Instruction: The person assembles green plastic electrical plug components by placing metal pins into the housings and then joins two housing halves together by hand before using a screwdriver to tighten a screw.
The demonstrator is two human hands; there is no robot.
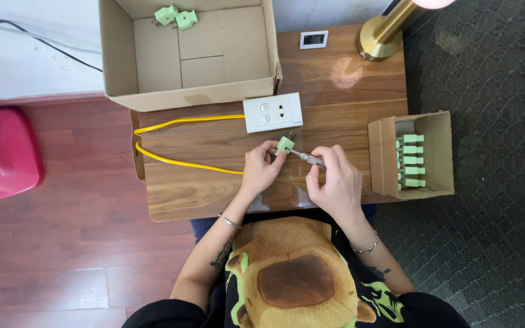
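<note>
**Plug pinched left, screwdriver tip meeting it from the right**

Right now the small green plug (pixel 285 144) sits above the middle of the wooden surface (pixel 214 188), just below the white wall socket plate (pixel 273 112). Its metal prongs point up and away from the person, toward that plate. The left hand (pixel 261 171) has its fingers (pixel 273 149) closed on the plug's left and lower sides, holding it off the wood. From the plug's lower right side a slim screwdriver (pixel 307 158) runs out, its long axis slanting down and to the right, tip at the plug. The right hand (pixel 334 182) has its fingers (pixel 328 157) closed round the handle end. So the plug lies up and to the left of the right hand, while the left hand is already on it.

A yellow cable (pixel 183 161) loops from the socket plate toward the surface's left edge. At the right edge a small cardboard box (pixel 439 152) holds a row of similar green plugs (pixel 411 160). A large open carton (pixel 189 58) at the far edge holds two more (pixel 176 16). A brass lamp base (pixel 383 36) stands at the far right corner.
</note>
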